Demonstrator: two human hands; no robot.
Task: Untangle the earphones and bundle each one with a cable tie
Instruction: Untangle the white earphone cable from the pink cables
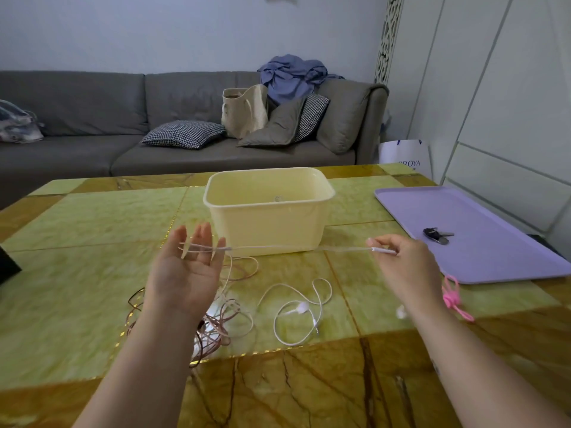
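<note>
Cable [296,247], seemingly taut, between both hands [185,270] [404,261].

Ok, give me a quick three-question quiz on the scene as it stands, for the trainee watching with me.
1. True or false: the pink cable tie lies inside the purple tray.
2. What does the right hand pinch? A) the pink cable tie B) the end of the taut white cable C) nothing
3. Which hand has cable looped round its straight fingers?

Key:
1. False: it lies on the table, beside the tray.
2. B
3. The left hand.
</note>
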